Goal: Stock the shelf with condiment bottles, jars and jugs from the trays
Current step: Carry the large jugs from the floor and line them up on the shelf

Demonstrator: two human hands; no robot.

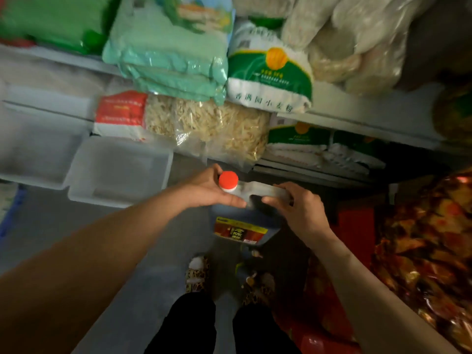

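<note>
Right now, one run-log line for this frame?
stage: carrying | object: jug, red cap | left hand: holds neck by cap | right hand: grips handle | location: in front of shelf, not yet placed

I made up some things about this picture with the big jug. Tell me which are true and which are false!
1. The jug has a red cap. True.
2. Only one hand holds the jug. False: the left hand and the right hand both grip it.
3. The jug's label is green. False: its label is yellow, red and black.
4. A clear plastic tray sits left of the hands. True.
5. The jug is already on the shelf. False: it is held above the floor.
</note>
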